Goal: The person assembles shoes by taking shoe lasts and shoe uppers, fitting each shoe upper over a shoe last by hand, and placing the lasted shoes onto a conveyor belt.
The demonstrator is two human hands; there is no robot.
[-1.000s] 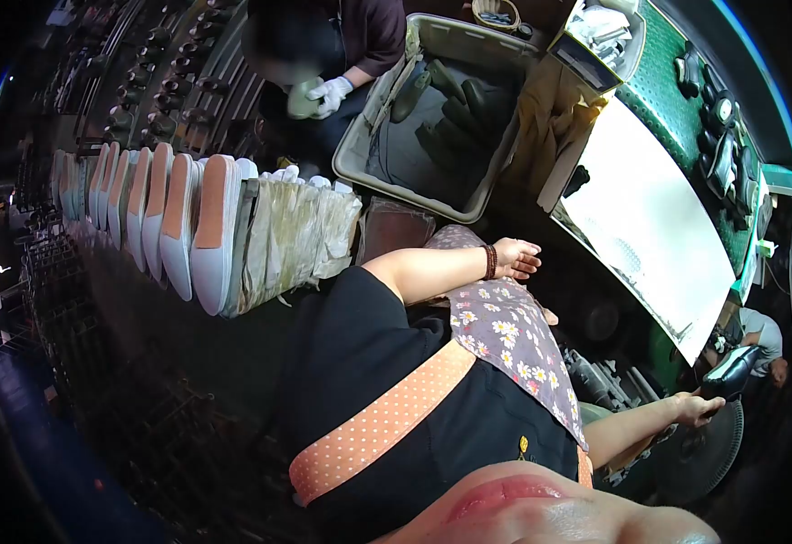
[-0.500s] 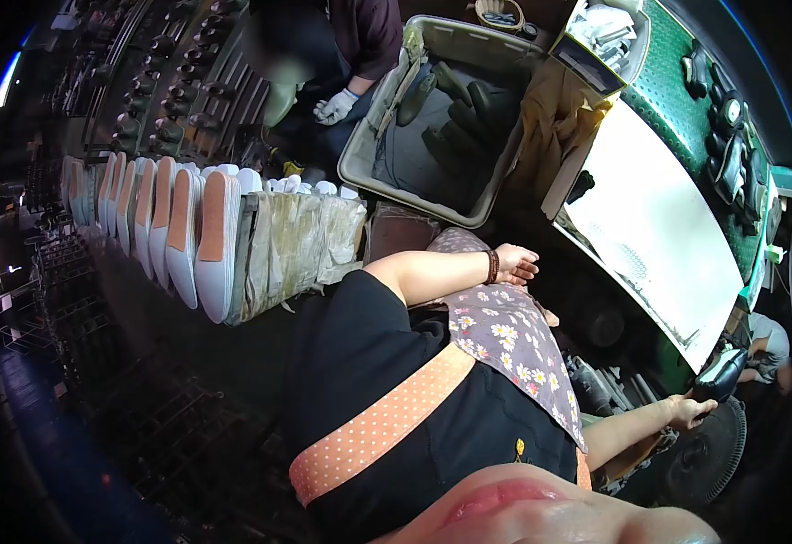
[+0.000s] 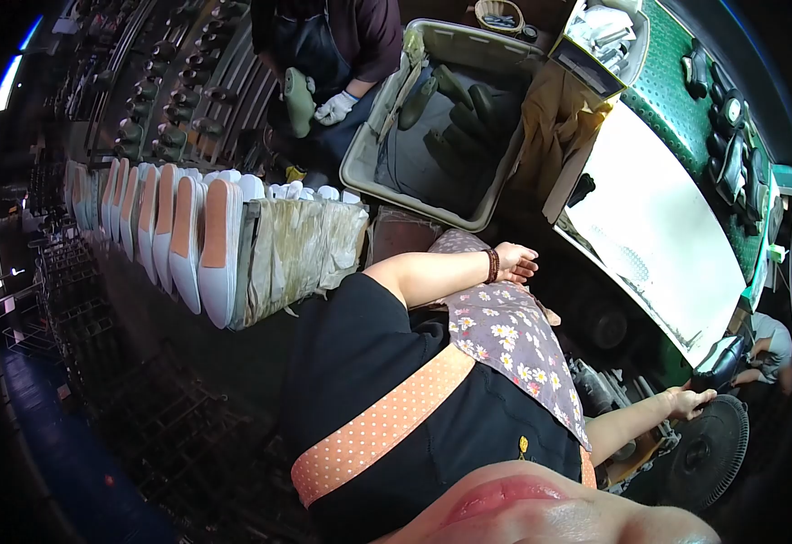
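Observation:
Out to the right, my right hand [image 3: 689, 401] grips a shiny black shoe [image 3: 720, 363] at its near end, beside a dark toothed wheel [image 3: 709, 451]. My left hand [image 3: 514, 263], with a beaded bracelet [image 3: 492, 266] at the wrist, rests over the flowered apron [image 3: 505, 331] on my lap. Its fingers are loosely curled and a little apart, with nothing visible in them. A white board [image 3: 654, 240] lies ahead and to the right of that hand.
White shoes with tan insoles [image 3: 219, 245] line a rack at left. A grey bin [image 3: 351, 172] holds green shoe lasts [image 3: 468, 118]. A gloved co-worker [image 3: 337, 54] holds another last [image 3: 300, 102]. Black shoes [image 3: 729, 172] lie on a green bench [image 3: 663, 68]. Another person [image 3: 770, 340] is far right.
The co-worker has straightened up, and the green last in their hands now shows more clearly. My right hand and the black shoe have barely shifted; my left hand has not moved.

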